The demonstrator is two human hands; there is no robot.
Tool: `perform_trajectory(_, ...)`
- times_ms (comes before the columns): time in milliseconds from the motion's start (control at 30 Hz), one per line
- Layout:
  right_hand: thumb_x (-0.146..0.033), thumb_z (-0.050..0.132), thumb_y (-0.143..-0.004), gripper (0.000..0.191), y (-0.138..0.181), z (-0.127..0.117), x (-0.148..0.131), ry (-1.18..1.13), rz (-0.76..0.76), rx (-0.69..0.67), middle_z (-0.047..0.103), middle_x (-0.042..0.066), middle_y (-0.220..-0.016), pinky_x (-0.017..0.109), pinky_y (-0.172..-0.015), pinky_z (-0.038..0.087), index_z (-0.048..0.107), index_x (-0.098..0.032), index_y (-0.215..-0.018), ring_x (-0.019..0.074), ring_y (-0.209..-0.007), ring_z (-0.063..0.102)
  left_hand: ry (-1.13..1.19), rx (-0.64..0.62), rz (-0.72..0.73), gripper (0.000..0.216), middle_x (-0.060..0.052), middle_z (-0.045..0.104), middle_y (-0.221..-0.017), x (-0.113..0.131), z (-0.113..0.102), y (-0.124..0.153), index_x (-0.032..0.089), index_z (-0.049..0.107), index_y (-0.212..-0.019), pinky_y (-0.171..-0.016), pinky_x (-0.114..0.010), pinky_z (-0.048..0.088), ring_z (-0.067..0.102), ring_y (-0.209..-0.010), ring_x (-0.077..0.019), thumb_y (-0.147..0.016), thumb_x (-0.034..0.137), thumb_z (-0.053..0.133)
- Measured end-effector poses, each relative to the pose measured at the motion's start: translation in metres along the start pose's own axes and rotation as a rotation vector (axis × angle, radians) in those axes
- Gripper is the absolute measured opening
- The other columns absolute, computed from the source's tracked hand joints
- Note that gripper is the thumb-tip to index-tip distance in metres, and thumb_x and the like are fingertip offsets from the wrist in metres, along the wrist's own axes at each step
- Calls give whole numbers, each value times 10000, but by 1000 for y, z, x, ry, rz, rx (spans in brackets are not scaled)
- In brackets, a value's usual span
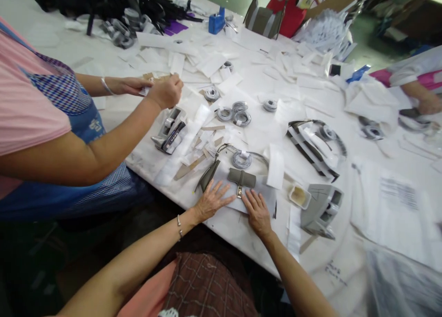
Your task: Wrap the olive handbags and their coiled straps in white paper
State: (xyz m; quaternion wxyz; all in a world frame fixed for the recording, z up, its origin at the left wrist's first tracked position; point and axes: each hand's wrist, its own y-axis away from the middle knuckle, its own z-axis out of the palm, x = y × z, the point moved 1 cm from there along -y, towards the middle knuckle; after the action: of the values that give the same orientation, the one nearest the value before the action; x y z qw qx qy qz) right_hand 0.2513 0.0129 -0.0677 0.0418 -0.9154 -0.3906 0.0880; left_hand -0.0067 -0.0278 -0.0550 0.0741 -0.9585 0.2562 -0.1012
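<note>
An olive-grey handbag (pixel 241 176) lies in front of me, partly covered by a pale sheet (pixel 264 195). A small gold clasp (pixel 239 192) sits at the middle of its flap strap. My left hand (pixel 212 201) rests on the sheet left of the clasp, fingers stretched out. To the right of the clasp, my right hand (pixel 257 211) lies flat with its fingers extended. Just behind the bag are a thin strap (pixel 258 157) and a wrapped grey coil (pixel 241 159). A white slip of paper (pixel 275 166) lies at the bag's right.
A co-worker's hands (pixel 162 90) work at my left, near a tape dispenser (pixel 171 133). On my right stand a small dish (pixel 299 196) and another tape dispenser (pixel 322 210). Farther back lie a strapped bag (pixel 312 146), several coils (pixel 240 113) and scattered paper (pixel 210 65).
</note>
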Motion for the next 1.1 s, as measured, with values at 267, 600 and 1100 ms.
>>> perform_trajectory(267, -102, 435, -848, 629, -6, -14, -4, -137, 38, -50, 446, 114, -1483, 585, -1152, 276, 360, -222, -1461, 286, -1431, 301, -61, -110, -102, 532, -162, 421, -1473, 43, -10, -10, 260, 396, -1439, -1118, -602, 237, 370, -1376, -339, -932, 319, 545)
perform_trajectory(600, -566, 532, -826, 593, -100, -111, 77, -195, 687, 112, 571, 169, -1314, 465, -1035, 408, 543, -169, -1266, 319, -1258, 490, 3, -139, -103, 802, -157, 281, -1556, 39, 14, -8, 352, 232, -1504, -1111, -660, 165, 240, -1433, -394, -842, 434, 678)
perform_trajectory(1100, -326, 547, -812, 746, -91, -125, 51, -367, 54, -52, 342, 129, -1533, 466, -1133, 346, 249, -197, -1484, 278, -1387, 364, -9, -23, -119, 534, -118, 378, -1502, 43, 3, -7, 366, 331, -1463, -1088, -609, 278, 369, -1366, -330, -963, 271, 493)
